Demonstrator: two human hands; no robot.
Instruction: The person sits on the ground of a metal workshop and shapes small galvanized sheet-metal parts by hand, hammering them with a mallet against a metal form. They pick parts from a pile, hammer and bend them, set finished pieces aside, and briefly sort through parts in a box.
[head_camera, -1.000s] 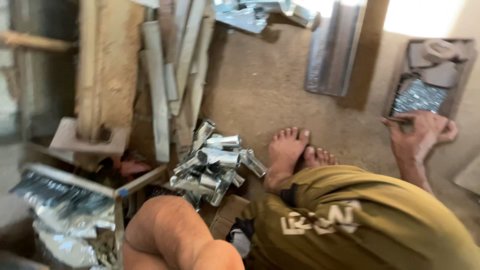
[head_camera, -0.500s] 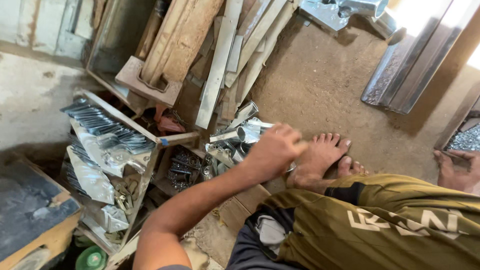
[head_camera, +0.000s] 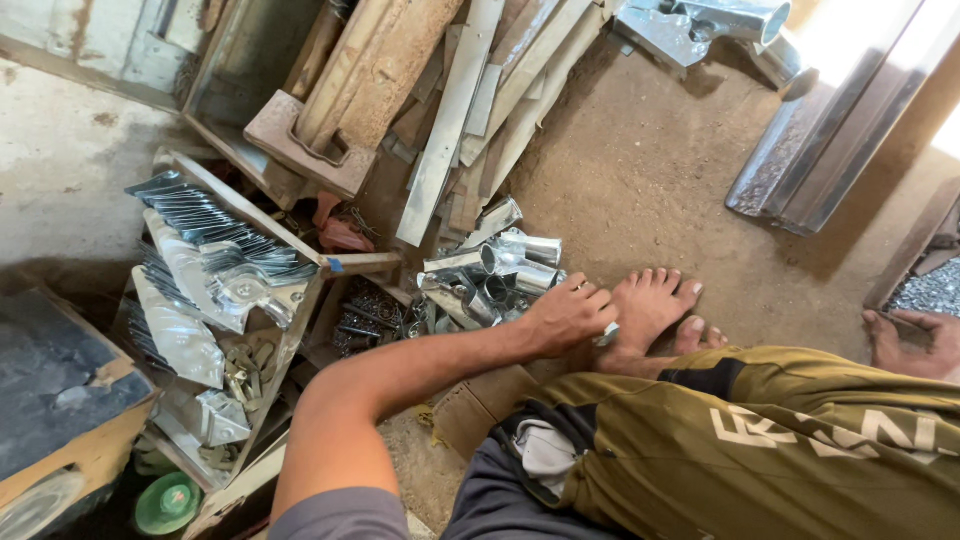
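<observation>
My left hand (head_camera: 565, 315) reaches across my body to a pile of short shiny metal tube pieces (head_camera: 495, 268) on the dirt floor. Its fingers are curled around a small metal piece (head_camera: 607, 335) right beside my bare feet (head_camera: 655, 305). At the right edge of the view, my right hand (head_camera: 912, 340) lies flat on the ground with its fingers apart and nothing in it. It sits just below a heap of small grey metal bits (head_camera: 932, 290). My olive trouser leg (head_camera: 760, 440) fills the lower right.
A wooden rack (head_camera: 262, 232) at the left holds stacks of thin stamped metal sheets (head_camera: 205, 215) and brackets. Planks and metal strips (head_camera: 450, 120) lean at the top. Long steel channels (head_camera: 820, 150) lie at the upper right, with a green lid (head_camera: 165, 503) at the lower left.
My left arm stretched out from near my knee to the tube pile, then drew back a little toward my foot with a small piece. The view swung left, pushing my right hand to the edge.
</observation>
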